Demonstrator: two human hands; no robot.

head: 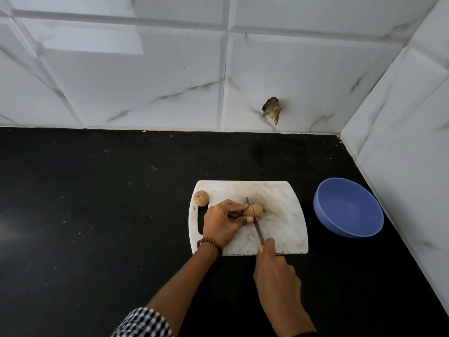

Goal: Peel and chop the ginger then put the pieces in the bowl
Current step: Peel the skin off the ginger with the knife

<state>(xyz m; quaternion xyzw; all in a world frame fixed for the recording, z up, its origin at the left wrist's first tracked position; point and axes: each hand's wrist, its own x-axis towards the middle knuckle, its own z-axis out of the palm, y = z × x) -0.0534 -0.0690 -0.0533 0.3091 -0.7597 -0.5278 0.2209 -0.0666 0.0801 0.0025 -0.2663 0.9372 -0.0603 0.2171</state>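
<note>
Pinning the ginger (255,210) against the middle of the white cutting board (286,229), the left hand (224,221) curls its fingers around it. The right hand (274,268), at the board's near edge, grips the knife (255,221), blade laid across the ginger. Another tan piece (201,198), perhaps ginger, sits at the board's far-left corner; the blue bowl (348,207) stands right of the board
</note>
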